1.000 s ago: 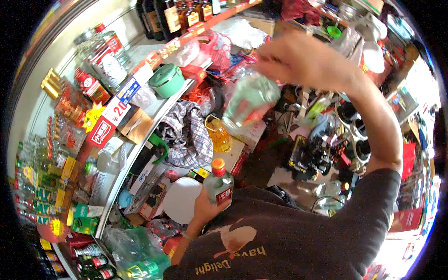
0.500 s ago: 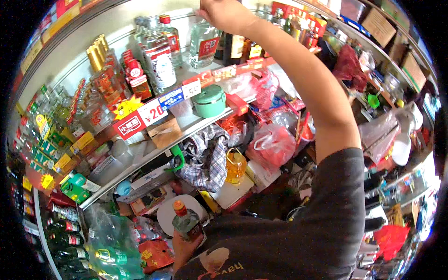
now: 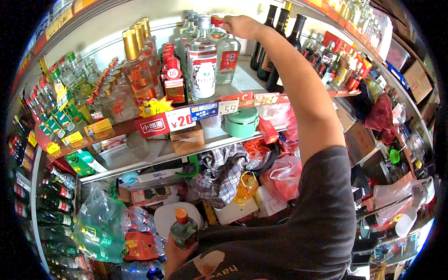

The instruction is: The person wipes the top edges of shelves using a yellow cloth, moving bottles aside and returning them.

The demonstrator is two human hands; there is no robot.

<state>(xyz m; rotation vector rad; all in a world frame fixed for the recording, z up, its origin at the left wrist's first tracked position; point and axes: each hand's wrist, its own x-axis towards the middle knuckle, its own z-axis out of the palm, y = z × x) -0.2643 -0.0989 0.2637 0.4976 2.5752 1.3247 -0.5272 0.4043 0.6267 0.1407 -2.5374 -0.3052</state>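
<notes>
**Topple risk, crowded shelf (image 3: 249, 85)**

Right hand (image 3: 242, 27) grasping clear bottle (image 3: 227, 58) by its top; upright on shelf, just beside silver-capped bottle (image 3: 203, 70). Left hand (image 3: 177, 254) grip wraps orange-capped bottle (image 3: 184, 231). Sideways bump could topple neighbour; slack left hold, drop.

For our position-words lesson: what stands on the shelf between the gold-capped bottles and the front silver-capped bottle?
Red-capped bottles stand there in a row, as the head view shows.
</notes>
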